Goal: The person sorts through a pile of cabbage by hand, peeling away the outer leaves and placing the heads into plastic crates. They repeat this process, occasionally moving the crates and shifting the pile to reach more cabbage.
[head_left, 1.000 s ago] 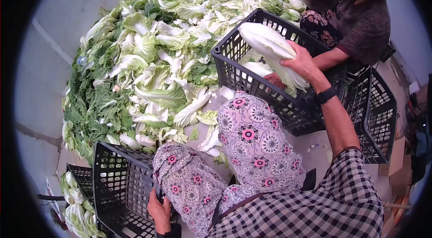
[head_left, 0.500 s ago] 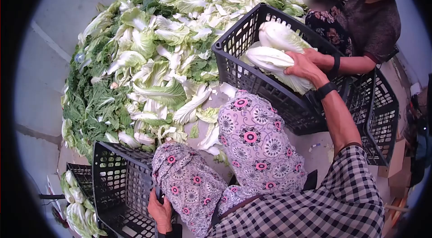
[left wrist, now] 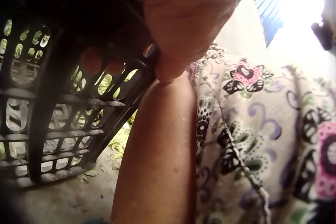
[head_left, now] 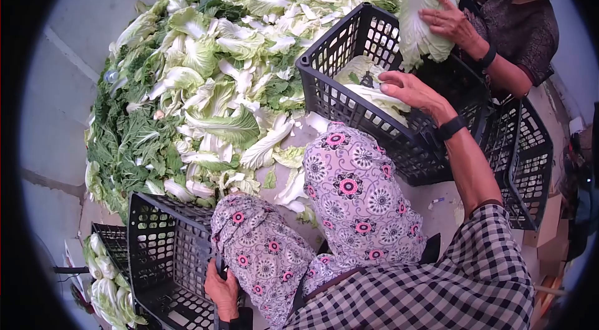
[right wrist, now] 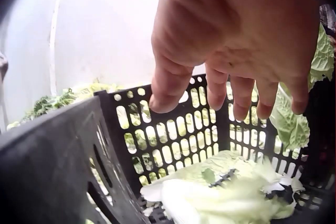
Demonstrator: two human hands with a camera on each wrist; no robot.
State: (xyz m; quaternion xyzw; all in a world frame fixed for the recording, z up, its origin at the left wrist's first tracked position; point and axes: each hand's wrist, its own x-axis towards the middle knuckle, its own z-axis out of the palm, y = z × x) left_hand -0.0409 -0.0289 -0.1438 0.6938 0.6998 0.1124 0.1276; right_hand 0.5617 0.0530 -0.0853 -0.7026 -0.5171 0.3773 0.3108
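Room is left around the right hand (head_left: 415, 93), which is held over the mouth of a black crate (head_left: 409, 158) with its fingers extended, spread apart and gripping nothing. Beneath it, a gap is seen between the fingertips (right wrist: 240, 109) and the pale cabbage leaves (right wrist: 231, 198), which are heaped on the crate's floor and partly blurred. Ahead of the fingers, the way is bounded by slotted far walls; in the head view the near rim is overlapped by the wrist. Beyond the right hand and to its right, a cabbage head (head_left: 427, 11) is held up by another person's hand (head_left: 454, 25), its lower leaves overlapping the crate's mouth, so less room is left there. Well to the left and closer to the body, the rim of a second crate (head_left: 178, 261) is gripped by the left hand (head_left: 221, 292), which is hemmed in by a patterned knee (head_left: 259, 255) just beside it. Ahead of the left hand, past that crate's far edge, the floor is covered by a heap of loose leaves (head_left: 212, 93).
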